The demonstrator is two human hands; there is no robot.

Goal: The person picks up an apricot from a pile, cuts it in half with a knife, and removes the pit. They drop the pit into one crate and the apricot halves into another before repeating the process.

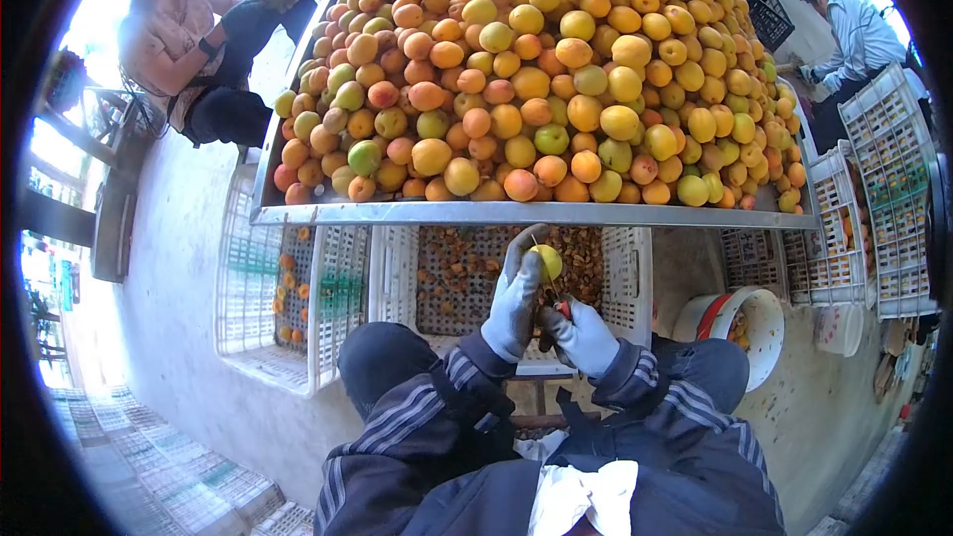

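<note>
My left hand, in a grey and white work glove, is closed around a yellow apricot, held up between thumb and fingers. Close beside it, my gloved right hand grips a small tool with a red handle. Its working end is by the fruit, but too small and partly hidden to name. Both hands are above a white plastic crate set between my knees, with orange-brown fruit pieces inside. In front rises a large heap of apricots, yellow, orange and some greenish.
A metal-edged table carries the heap. Another white crate with fruit stands at left, and a white bucket with a red band at right. Stacked crates are farther right. One person sits at left, another at right.
</note>
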